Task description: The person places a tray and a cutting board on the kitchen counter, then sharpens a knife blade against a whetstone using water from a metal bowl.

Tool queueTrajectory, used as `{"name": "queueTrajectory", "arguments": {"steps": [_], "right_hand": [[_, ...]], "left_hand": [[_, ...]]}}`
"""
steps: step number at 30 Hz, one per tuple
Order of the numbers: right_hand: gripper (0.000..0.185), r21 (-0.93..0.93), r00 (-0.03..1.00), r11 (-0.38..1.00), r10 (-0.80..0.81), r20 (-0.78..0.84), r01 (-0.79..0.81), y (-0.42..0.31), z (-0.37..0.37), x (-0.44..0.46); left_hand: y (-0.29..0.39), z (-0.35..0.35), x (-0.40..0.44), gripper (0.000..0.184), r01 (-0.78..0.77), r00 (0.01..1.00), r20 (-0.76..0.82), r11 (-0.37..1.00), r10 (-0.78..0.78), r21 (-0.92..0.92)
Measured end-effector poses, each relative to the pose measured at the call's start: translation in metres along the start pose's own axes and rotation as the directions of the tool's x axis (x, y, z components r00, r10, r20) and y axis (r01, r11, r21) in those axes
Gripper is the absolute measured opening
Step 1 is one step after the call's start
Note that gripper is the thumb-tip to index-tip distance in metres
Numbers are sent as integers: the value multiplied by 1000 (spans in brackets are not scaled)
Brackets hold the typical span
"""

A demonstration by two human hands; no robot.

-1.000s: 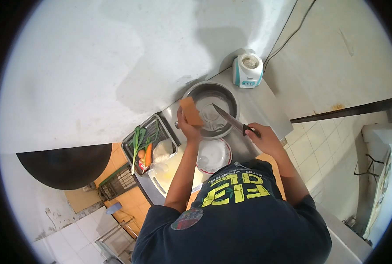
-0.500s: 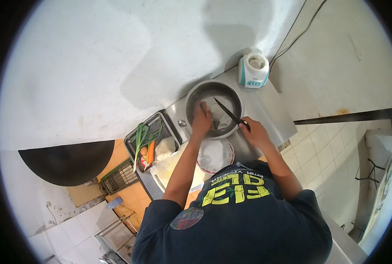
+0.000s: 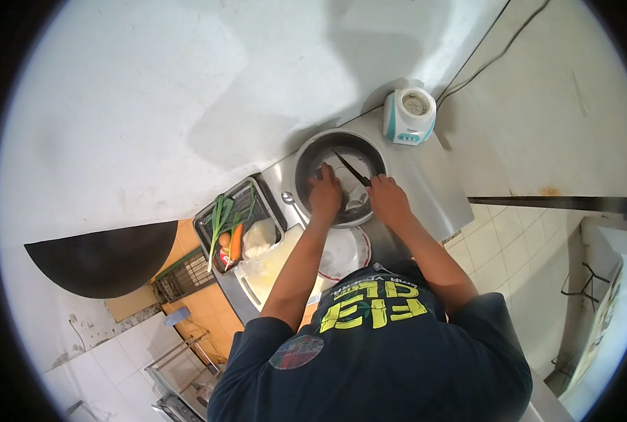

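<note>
A knife [image 3: 351,168] with a black handle is gripped in my right hand [image 3: 389,200], its blade pointing up and left over a large metal bowl [image 3: 302,156]. Inside the bowl, my left hand [image 3: 325,195] is closed, with its fingers bent near the left wall. Whatever those fingers hold is too small and hidden to name. Pale and greyish pieces [image 3: 356,197] lie in the bowl between the hands. Just below it is a white plate [image 3: 345,254] with a red rim, partly covered by my left forearm.
Left of the bowl, a metal tray [image 3: 256,187] holds green onions [image 3: 218,224], a carrot [image 3: 236,243] and a pale bagged item [image 3: 259,238]. A spoon [image 3: 289,199] and a cutting board [image 3: 253,283] are nearby. The blender base [image 3: 410,118] stands behind right; a wok [image 3: 102,260] is far left.
My right hand has moved left and up, bringing the knife further over the bowl. The left hand has turned slightly, and the dark item seen at its fingers is now mostly hidden.
</note>
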State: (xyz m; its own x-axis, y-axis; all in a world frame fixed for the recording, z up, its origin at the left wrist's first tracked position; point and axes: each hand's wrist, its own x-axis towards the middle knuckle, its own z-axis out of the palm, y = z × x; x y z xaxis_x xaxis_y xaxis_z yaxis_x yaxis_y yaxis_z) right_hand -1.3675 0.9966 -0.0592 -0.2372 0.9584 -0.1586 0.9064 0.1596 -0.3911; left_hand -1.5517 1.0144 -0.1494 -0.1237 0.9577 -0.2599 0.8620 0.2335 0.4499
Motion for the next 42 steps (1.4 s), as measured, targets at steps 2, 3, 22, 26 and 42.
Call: {"name": "queueTrajectory", "arguments": {"steps": [2,3,22,26,42], "right_hand": [[23,-49,1000,999,1,29,0,1,5,9],[23,-77,1000,997,-6,17,7,1,5,10],[17,-163,989,984,-56,134,78,-11,19,17],[16,-159,992,987,-19,123,38,-10,10,19],[26,340,937,930,13,348,-139,10,-4,15]], "left_hand": [[5,-3,-3,65,-5,1000,-8,1000,5,23],[6,-2,-5,66,-5,1000,-12,999,6,34],[1,-12,-12,65,81,996,-12,926,-92,-370],[-13,-12,-15,61,50,995,-50,852,-89,-520],[-6,-50,-28,46,127,976,94,163,-196,-979]]}}
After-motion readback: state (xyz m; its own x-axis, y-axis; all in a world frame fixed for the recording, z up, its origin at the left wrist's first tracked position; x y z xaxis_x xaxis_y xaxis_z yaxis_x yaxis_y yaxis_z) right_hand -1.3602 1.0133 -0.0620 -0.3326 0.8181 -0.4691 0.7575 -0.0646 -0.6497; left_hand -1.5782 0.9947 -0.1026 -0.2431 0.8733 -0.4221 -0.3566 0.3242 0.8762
